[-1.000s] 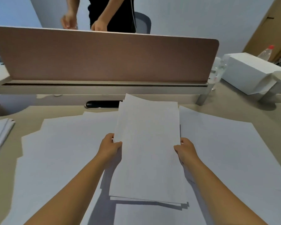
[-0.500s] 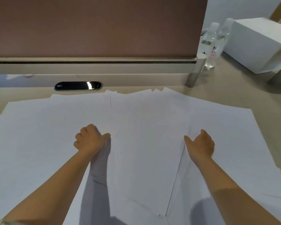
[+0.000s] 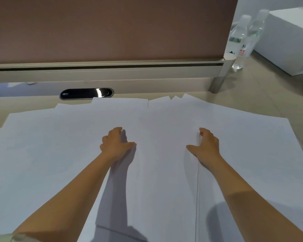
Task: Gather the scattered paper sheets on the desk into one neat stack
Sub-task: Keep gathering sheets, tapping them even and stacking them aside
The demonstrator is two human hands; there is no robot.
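Both hands sit at the long edges of a narrow pile of white paper sheets (image 3: 163, 154) lying flat in the middle of the desk. The left hand (image 3: 115, 144) has its fingers curled at the pile's left edge with the thumb laid across the top sheet; the right hand (image 3: 205, 145) mirrors it, thumb pointing inward over the paper and fingers bent down along the right edge. Whether the fingers actually pinch the pile or only press against its sides is hard to tell, but the placement looks meant to square the edges by squeezing from both sides. Beyond the fingertips, the pile's far end is ragged, with several corners fanned out, so the stack is not yet neat. Outward from each hand, loose white sheets (image 3: 47, 145) spread widely over the beige desk surface (image 3: 252, 100), overlapping under the pile, so much gathering remains. Past the far end lie a black oval cable port (image 3: 87, 93) and a brown partition panel (image 3: 110, 28). Far off to the right of the right hand stand two clear plastic water bottles (image 3: 241, 44) beside a white box (image 3: 290, 41).
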